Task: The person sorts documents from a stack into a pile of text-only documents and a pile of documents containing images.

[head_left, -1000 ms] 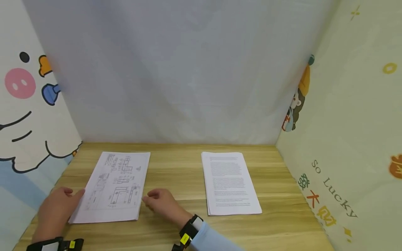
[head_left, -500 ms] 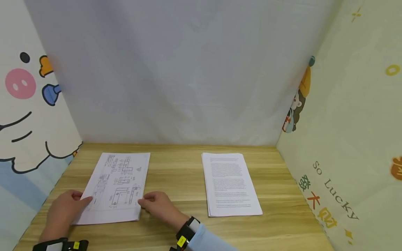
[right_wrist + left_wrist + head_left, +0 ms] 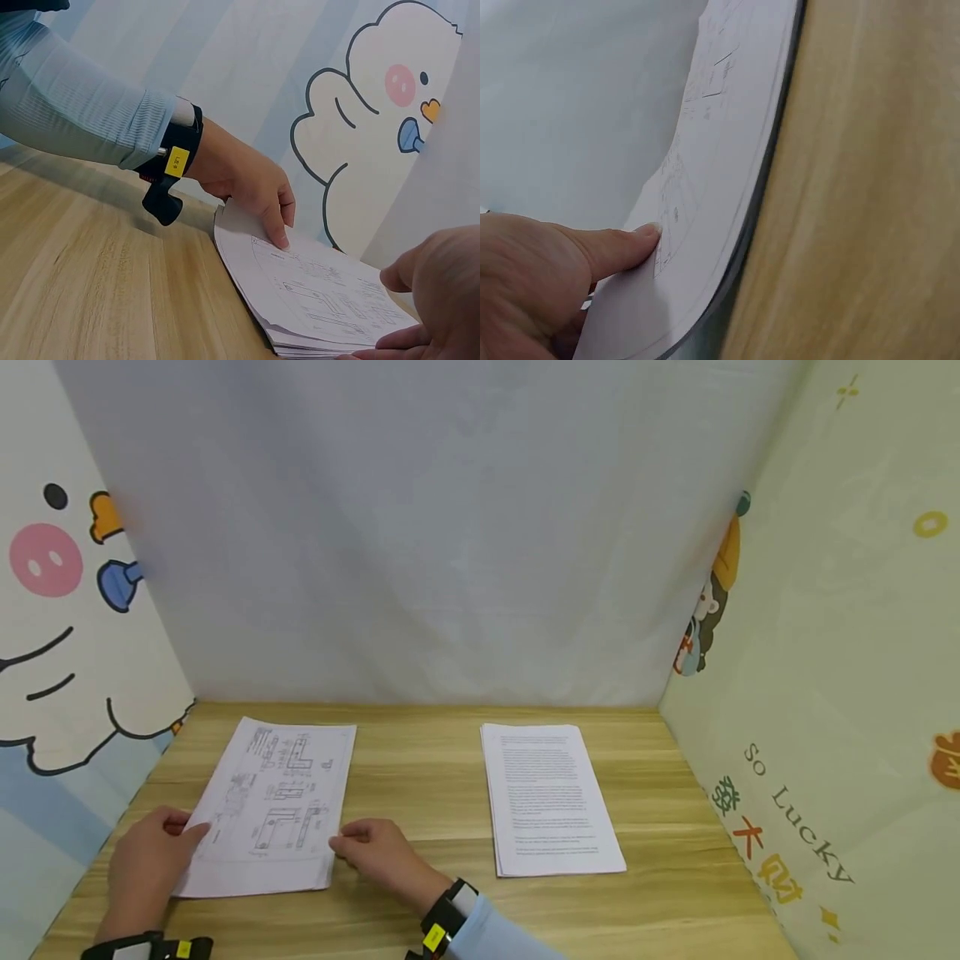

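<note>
A stack of paper with technical drawings on its top sheet [image 3: 262,793] lies at the left of the table, its near edge bowed up in the left wrist view. My left hand [image 3: 150,860] grips its left side, the thumb [image 3: 622,251] flat on the top sheet and the other fingers mostly hidden beneath. At the opposite side my right hand [image 3: 390,856] touches the stack's right edge with its fingertips. In the right wrist view a gap shows between that hand's thumb [image 3: 396,276] and its lower fingers, which lie at the paper's edge.
A second stack of paper with printed text [image 3: 551,802] lies right of the middle on the wooden table [image 3: 420,777]. A white curtain [image 3: 435,543] hangs behind. Patterned walls stand left [image 3: 45,693] and right [image 3: 810,652].
My right hand has moved left to the stack's edge. My left hand has shifted onto the stack, then slightly back left. The drawing sheets now bow and have shifted slightly left.
</note>
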Motion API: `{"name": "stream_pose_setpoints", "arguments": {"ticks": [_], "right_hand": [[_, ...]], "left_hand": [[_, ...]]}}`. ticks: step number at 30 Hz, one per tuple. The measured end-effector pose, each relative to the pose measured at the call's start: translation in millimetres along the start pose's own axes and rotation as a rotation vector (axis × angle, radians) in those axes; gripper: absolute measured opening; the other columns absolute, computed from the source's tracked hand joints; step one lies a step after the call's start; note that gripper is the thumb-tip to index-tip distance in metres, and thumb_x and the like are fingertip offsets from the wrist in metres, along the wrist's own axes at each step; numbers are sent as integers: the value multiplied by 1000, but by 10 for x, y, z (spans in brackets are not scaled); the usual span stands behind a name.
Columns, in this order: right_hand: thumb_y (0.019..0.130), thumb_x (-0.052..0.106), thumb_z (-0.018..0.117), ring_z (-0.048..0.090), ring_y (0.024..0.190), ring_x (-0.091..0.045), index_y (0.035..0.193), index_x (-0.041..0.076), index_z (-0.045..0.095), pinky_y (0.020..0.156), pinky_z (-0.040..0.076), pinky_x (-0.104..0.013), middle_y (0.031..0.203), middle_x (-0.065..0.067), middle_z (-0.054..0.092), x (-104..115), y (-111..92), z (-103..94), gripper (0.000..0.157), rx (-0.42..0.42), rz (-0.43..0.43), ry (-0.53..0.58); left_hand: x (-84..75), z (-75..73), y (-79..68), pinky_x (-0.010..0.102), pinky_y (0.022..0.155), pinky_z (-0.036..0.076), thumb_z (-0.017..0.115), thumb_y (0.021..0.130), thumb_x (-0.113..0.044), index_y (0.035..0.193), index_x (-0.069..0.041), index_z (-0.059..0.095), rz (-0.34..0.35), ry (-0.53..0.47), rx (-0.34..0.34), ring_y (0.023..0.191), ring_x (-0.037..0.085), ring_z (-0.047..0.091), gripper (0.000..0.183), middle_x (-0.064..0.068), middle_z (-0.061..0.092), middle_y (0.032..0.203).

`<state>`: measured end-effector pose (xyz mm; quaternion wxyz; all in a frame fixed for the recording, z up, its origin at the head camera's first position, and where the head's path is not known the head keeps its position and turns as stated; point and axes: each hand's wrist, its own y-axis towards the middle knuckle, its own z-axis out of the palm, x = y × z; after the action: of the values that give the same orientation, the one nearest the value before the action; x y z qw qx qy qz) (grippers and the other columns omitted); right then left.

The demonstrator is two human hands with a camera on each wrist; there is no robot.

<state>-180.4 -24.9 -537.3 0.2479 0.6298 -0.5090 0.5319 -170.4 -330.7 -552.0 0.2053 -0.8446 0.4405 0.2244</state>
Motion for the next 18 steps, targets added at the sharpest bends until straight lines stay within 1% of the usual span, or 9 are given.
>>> {"name": "stream_pose_setpoints", "arguments": {"ticks": [3,6,9,12,15,18], "right_hand": [[86,37,65,64,76,-10,112,5,68,67,54,-32,87,6,71,6,-14,-11,41,12,-8,13],[87,36,65,64,78,-11,113,5,67,67,54,-32,88,5,71,15,-26,-24,41,25,-15,31],[86,35,65,65,79,-12,112,5,68,67,53,-31,88,5,71,20,-30,-29,40,28,-19,42],[87,35,65,65,79,-12,112,4,67,67,53,-32,88,4,71,21,-33,-29,39,29,-22,44],[86,35,65,65,79,-12,112,4,67,67,54,-32,88,5,71,19,-31,-26,40,25,-22,41],[86,37,66,65,79,-12,111,6,68,66,54,-31,87,5,71,16,-28,-25,40,24,-16,38]], "left_hand": [[-2,2,-10,46,65,41,69,87,-25,116,8,56,6,-10,-34,80,36,51,47,29,59,102],[-1,-1,-6,49,66,41,68,87,-26,117,9,57,0,-19,-51,80,38,51,47,30,58,103],[4,-10,9,48,66,42,67,87,-30,119,9,55,-5,-28,-44,81,38,51,52,31,57,105],[20,-23,31,46,66,44,63,88,-41,125,11,49,-11,-45,23,86,39,52,65,34,54,113],[35,-35,51,46,68,47,58,87,-54,135,13,38,-30,-83,143,92,39,53,85,37,47,124],[45,-45,54,49,72,47,55,85,-60,140,16,27,-30,-106,255,93,38,52,98,38,43,128]]}}
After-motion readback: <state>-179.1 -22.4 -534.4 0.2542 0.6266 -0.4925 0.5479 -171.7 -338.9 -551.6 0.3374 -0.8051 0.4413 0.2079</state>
